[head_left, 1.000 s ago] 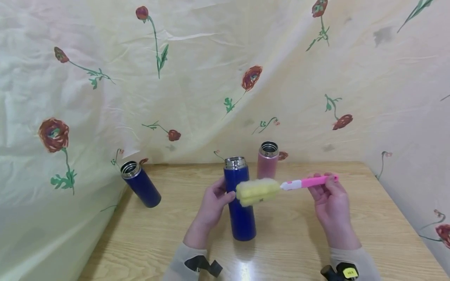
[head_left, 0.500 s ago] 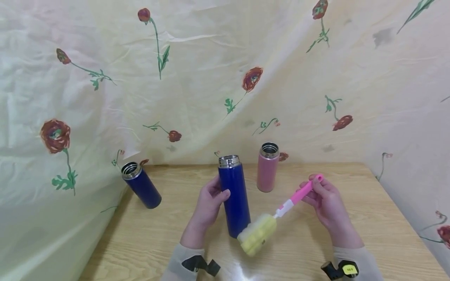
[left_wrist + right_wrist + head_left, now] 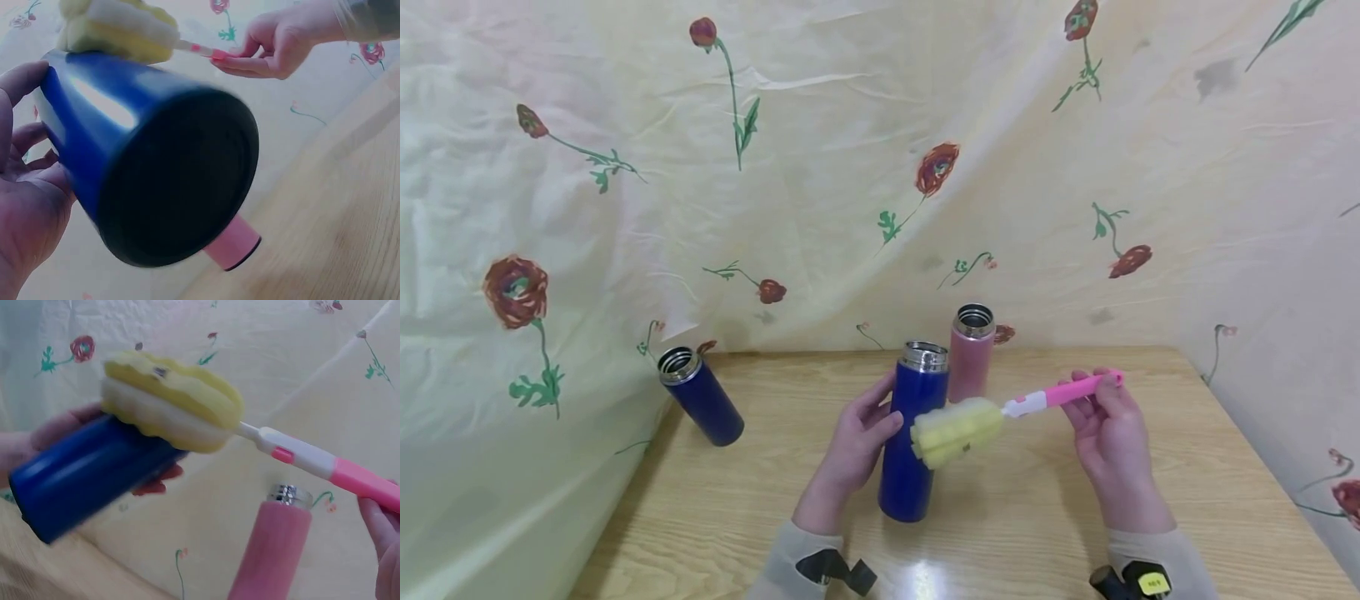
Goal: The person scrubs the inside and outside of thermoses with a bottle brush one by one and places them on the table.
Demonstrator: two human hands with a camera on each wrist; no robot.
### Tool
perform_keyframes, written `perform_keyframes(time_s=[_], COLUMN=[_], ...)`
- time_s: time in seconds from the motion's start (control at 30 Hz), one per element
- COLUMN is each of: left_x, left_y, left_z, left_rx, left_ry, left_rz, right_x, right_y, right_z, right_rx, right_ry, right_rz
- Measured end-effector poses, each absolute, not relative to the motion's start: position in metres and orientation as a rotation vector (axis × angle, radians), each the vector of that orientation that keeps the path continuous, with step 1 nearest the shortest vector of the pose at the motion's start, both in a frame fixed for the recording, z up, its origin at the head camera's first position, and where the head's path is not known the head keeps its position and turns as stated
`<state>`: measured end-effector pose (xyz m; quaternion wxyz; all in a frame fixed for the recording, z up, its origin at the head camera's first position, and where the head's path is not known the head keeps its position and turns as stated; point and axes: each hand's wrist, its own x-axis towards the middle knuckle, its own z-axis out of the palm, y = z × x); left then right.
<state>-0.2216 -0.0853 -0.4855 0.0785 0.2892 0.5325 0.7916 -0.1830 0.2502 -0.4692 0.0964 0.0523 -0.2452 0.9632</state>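
Note:
My left hand [image 3: 859, 437] grips a tall blue thermos bottle [image 3: 904, 475] round its middle. The bottle leans a little to the right, its steel mouth uncovered; its dark base [image 3: 187, 181] fills much of the left wrist view. Between fingers and thumb, my right hand [image 3: 1108, 433] pinches the pink handle [image 3: 1071, 389] of a bottle brush. The brush's yellow and white sponge head [image 3: 958, 431] lies against the side of the blue bottle, as the right wrist view shows with the sponge [image 3: 175, 403] over the bottle [image 3: 94, 472].
A pink thermos bottle [image 3: 970, 367] stands uncapped behind the held one. At the left of the wooden table [image 3: 715, 517] is a shorter blue bottle [image 3: 706, 404], also uncapped. A flowered cloth [image 3: 820, 167] hangs behind the table.
The sponge head dipped to the blue bottle's lower end, then rose back up its side. The blue bottle has gone from leaning left to leaning right. Both hands keep their holds.

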Motion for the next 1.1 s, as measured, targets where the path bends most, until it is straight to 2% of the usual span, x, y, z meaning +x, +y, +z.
perform_keyframes(time_s=[0.5,1.1], left_x=[-0.220,-0.222], left_y=[-0.078,-0.075], left_z=[-0.484,-0.488], left_rx=[0.813,0.873], left_ry=[1.656,1.697], left_rz=[2.273,2.327], right_x=[-0.174,-0.169], right_y=[0.249,0.244], right_z=[-0.456,-0.449], right_rx=[-0.128,-0.099], right_ry=[-0.388,-0.242], right_rz=[2.852,2.841])
